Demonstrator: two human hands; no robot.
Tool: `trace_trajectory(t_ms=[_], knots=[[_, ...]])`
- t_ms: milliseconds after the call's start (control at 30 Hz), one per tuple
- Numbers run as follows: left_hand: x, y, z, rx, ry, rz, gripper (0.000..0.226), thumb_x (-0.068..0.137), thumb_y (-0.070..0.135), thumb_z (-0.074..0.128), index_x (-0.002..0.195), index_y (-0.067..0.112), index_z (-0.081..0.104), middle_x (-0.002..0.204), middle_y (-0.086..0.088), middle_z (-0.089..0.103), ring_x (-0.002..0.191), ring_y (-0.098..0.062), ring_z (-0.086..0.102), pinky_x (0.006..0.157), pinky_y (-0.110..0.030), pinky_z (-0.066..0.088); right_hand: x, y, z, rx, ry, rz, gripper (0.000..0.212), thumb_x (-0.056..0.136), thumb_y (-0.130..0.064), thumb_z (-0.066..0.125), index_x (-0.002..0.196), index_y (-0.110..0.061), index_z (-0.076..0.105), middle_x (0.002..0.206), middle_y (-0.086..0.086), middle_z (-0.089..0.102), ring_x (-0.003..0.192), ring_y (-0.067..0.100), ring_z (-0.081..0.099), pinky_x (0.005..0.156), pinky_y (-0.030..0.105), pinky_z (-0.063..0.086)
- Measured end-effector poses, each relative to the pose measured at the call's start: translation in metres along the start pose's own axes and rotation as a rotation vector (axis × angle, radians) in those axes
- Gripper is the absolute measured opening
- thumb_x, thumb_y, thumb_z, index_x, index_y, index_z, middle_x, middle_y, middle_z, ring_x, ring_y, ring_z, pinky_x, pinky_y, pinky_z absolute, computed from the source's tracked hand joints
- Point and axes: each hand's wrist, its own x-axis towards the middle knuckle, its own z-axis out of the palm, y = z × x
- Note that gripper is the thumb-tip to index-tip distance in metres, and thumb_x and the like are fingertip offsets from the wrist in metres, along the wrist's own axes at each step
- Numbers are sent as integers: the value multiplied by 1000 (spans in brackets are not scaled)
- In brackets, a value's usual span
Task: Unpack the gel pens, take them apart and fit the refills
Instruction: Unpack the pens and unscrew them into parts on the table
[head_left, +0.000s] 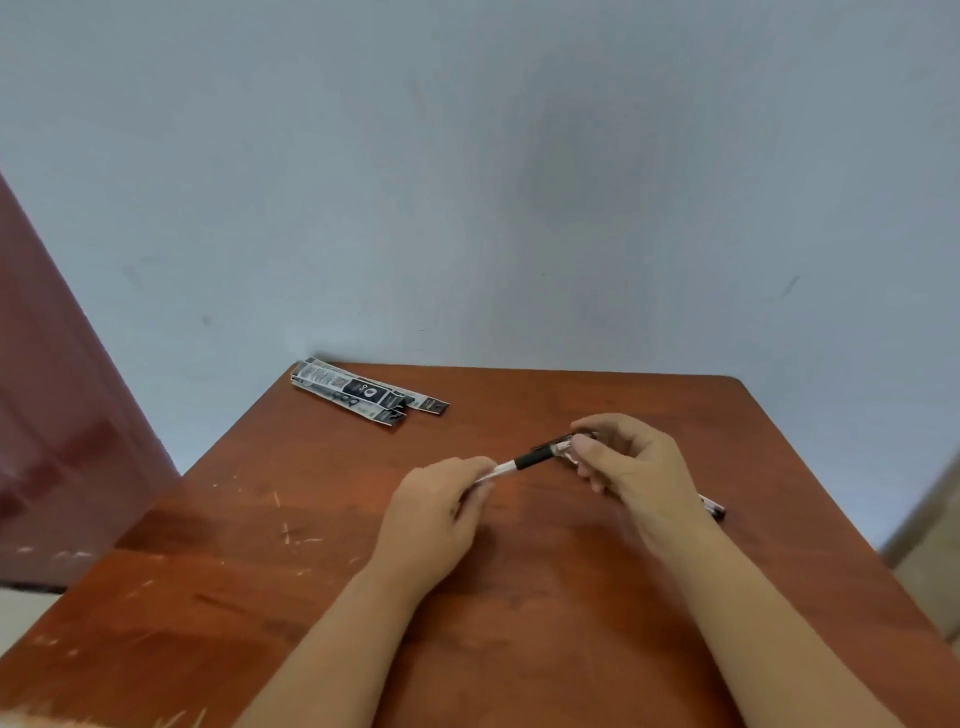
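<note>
Both hands' fingers (475, 470) pinch a slim gel pen (530, 460) (black rubbery grip).

I see a reddish-brown wooden surface (218, 561) filling the lower part of my view, its top marked with pale scratches and scuffs, most of them toward the left side. Behind it stands a plain pale blue-grey wall (467, 182) with a few faint dark smudges. At the left edge leans a dark red panel (57, 415), perhaps a door. A strip of beige floor (930, 566) shows at the right.
</note>
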Motion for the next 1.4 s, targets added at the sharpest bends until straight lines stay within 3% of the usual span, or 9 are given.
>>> trace_trajectory(t_ms=[133, 233, 333, 433, 700, 833, 967, 1200, 1400], knots=[[-2, 2, 0, 250, -23, -49, 24, 76, 28, 42, 78, 27, 65, 62, 13, 60, 58, -8, 58, 65, -23, 18, -5, 5, 3, -272, -99, -33, 25, 78, -2, 62, 67, -24, 63, 58, -2, 59, 45, 3, 51, 48, 13, 45], [-8, 5, 5, 245, -118, 33, 27, 74, 29, 39, 83, 26, 64, 67, 10, 64, 60, -10, 62, 70, -25, 32, -10, 12, 9, -458, -216, -53, 27, 80, -4, 60, 68, -28, 60, 58, -6, 60, 43, -1, 52, 53, 12, 46], [-9, 7, 3, 138, -212, 60, 31, 78, 32, 40, 89, 18, 65, 71, 2, 64, 63, -19, 63, 54, -31, 49, -11, 15, 11, -534, -285, -72, 22, 83, -2, 56, 79, -24, 60, 60, -11, 61, 45, -5, 54, 53, 6, 45], [-8, 9, 1, 240, -218, 29, 29, 78, 39, 40, 79, 25, 65, 61, 7, 60, 55, -12, 60, 47, -24, 39, -13, 17, 11, -610, -321, -120, 19, 84, -5, 54, 92, -19, 64, 63, -15, 60, 51, -9, 54, 58, 5, 43], [-8, 8, 0, 224, -219, 60, 42, 79, 40, 29, 84, 15, 63, 73, -2, 63, 65, -22, 62, 50, -27, 45, -14, 19, 14, -704, -262, -279, 21, 81, -6, 60, 100, -11, 68, 89, -2, 61, 73, -2, 51, 69, 0, 38], [-8, 3, 2, 238, -245, 53, 55, 81, 47, 19, 115, 25, 56, 99, -2, 65, 95, -21, 59, 71, -31, 44, -16, 19, 13, -719, -279, -289, 20, 80, -6, 62, 99, -10, 69, 89, 0, 64, 73, -8, 48, 70, -2, 36], [-8, 4, -2, 236, -175, 96, 43, 82, 47, 30, 101, 28, 64, 77, 1, 69, 72, -19, 65, 54, -29, 47, -16, 19, 13, -701, -263, -272, 19, 78, -5, 63, 95, -10, 70, 82, -5, 60, 70, -7, 52, 69, 0, 38], [-4, 4, -12, 179, -117, -120, 31, 94, 32, 38, 119, 18, 48, 104, 0, 58, 91, -14, 51, 74, -23, 36, -19, 14, 14, -666, -15, -277, 16, 77, -4, 64, 91, -10, 70, 73, -19, 55, 67, 1, 52, 62, 0, 39], [5, -24, -35, 334, -88, -190, 28, 95, 19, 33, 118, 16, 49, 101, -3, 54, 91, -19, 49, 72, -26, 36, 5, 6, 38, -950, -35, -282, 16, 81, -17, 60, 94, -13, 67, 91, 0, 65, 80, 10, 53, 80, 20, 40]])
